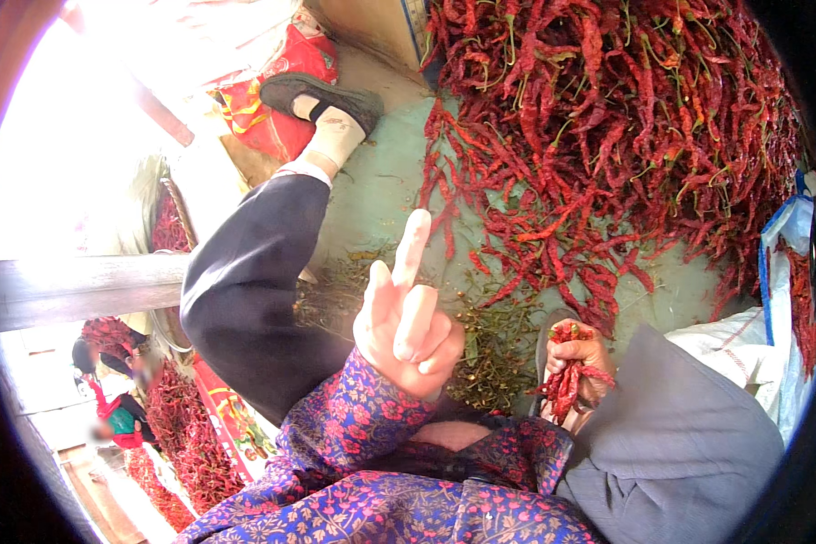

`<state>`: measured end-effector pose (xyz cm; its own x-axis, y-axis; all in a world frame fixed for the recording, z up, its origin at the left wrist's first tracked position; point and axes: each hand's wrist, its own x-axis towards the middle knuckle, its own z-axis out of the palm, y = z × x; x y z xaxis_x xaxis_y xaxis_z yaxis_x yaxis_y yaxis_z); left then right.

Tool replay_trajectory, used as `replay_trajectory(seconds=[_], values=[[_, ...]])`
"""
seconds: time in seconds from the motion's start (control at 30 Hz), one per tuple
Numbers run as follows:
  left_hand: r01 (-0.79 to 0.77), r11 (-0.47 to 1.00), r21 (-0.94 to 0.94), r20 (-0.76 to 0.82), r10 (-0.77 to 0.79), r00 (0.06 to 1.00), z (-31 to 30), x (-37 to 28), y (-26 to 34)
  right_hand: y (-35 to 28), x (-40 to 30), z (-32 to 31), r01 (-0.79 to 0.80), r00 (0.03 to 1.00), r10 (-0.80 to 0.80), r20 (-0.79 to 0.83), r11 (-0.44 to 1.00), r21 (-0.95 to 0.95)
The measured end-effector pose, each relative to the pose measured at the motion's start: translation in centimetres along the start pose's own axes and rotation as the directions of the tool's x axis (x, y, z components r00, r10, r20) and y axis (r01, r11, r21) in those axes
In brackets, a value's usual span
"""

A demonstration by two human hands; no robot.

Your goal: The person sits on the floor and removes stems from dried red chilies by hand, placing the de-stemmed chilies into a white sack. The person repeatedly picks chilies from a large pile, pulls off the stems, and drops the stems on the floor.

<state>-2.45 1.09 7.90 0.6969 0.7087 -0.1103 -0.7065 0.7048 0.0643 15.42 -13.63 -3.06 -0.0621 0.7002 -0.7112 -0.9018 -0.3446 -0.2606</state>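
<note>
My left hand (411, 326) is raised in the middle of the view. One finger points up, the others are partly curled, and nothing is held. My right hand (588, 360), low beside my bent right knee (680, 435), grips a small bunch of dried red chillies (566, 391). Their stem ends show at the top of the fist, and several pods hang below. Beneath and between the hands lies a scatter of loose chilli stems and plant scraps (493, 347). Ahead, loose red chillies (551, 231) spread over the greenish floor (374, 197).
A large heap of dried chillies (605, 102) rises at upper right. White woven sacks (727, 347) lie at the right. My left leg (251, 292) stretches towards a red printed bag (279, 129). At far left are a wooden beam (88, 285), more chillies (197, 435) and other people (119, 415).
</note>
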Motion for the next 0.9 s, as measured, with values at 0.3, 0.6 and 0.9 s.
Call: replay_trajectory(seconds=[0.3, 0.6, 0.9], values=[[-0.093, 0.99, -0.109, 0.111, 0.105, 0.988, 1.2, 0.0, 0.6, 0.2, 0.6, 0.2, -0.024, 0.999, 0.028, 0.03, 0.994, -0.107], [-0.058, 0.984, -0.166, 0.199, 0.091, 0.976, 1.5, -0.1, 0.6, 0.1, 0.5, 0.2, -0.033, 0.998, 0.04, 0.053, 0.989, -0.141], [-0.087, 0.983, -0.162, 0.229, 0.123, 0.965, 1.7, -0.3, 0.7, -0.2, 0.2, 1.0, -0.056, 0.998, 0.059, 0.03, 0.995, -0.087]])
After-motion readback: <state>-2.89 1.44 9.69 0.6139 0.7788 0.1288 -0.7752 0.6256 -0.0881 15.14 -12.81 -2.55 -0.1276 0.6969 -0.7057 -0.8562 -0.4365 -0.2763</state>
